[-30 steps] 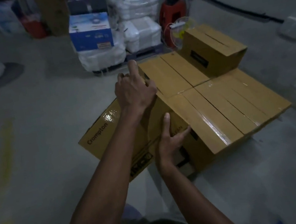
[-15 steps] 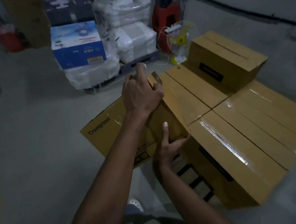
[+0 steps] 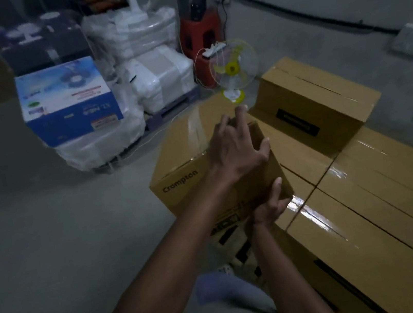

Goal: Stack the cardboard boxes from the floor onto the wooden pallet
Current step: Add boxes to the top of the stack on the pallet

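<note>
Box has risen beside the stack, left grip clamped on it, right grip pressing flat.

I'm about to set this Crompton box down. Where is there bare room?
Free: the taped tops of the lower brown cardboard boxes, right of the held Crompton cardboard box and nearer than the upper brown box; also the grey concrete floor to its left. Crowded: behind, by the yellow table fan and white wrapped bundles.
</note>
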`<act>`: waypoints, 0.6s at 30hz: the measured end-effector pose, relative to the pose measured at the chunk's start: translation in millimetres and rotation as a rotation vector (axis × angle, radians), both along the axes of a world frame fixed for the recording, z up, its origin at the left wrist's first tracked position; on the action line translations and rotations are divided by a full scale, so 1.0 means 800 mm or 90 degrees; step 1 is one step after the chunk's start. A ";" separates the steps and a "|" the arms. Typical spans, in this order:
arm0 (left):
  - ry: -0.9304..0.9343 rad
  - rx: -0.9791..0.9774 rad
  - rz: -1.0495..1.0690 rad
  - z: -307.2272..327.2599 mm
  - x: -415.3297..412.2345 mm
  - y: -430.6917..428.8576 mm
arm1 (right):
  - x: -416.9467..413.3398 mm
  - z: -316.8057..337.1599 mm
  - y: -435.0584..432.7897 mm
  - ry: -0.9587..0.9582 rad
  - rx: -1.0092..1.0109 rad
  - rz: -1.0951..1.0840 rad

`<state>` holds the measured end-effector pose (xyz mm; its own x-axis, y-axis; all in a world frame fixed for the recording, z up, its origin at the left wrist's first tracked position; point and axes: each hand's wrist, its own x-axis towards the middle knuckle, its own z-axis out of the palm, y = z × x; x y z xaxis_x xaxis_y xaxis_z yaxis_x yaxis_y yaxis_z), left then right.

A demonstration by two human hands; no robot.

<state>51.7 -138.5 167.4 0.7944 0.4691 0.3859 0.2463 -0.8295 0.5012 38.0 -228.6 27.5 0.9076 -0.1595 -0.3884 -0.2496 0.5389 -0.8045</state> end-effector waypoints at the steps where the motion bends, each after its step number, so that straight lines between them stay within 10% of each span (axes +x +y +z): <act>1: 0.013 -0.016 -0.024 -0.006 0.018 0.013 | 0.021 -0.007 0.015 0.004 -0.007 -0.016; 18: 0.280 -0.344 -0.481 -0.097 0.215 0.140 | 0.234 -0.074 0.062 0.203 -0.178 -0.144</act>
<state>223.6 -26.9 89.6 0.9744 -0.1868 -0.1253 0.0063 -0.5341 0.8454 224.8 -179.3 -32.0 0.6806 -0.4772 -0.5559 -0.4088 0.3823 -0.8287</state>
